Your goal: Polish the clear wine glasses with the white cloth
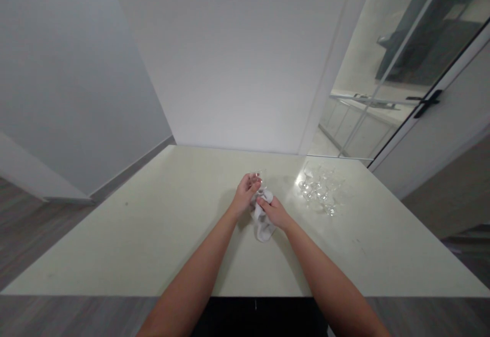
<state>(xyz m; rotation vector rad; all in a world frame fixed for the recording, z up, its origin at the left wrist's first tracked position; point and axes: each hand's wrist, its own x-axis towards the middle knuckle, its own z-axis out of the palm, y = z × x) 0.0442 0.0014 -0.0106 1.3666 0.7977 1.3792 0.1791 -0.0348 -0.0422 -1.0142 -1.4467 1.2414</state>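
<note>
My left hand [243,194] is closed around a small clear glass [260,177], its fingers curled about the bowl. A white cloth [263,222] is bunched in my right hand [274,211], pressed up against the lower part of the glass. The cloth's loose end hangs down toward the tabletop. Both hands meet over the middle of the pale table [184,209]. The glass's lower part is hidden by the cloth and fingers.
Several clear stemmed glasses [319,189] are clustered at the table's right side, near the back. A white wall [237,81] rises behind the table. A glazed door with a black handle [424,101] is at the right.
</note>
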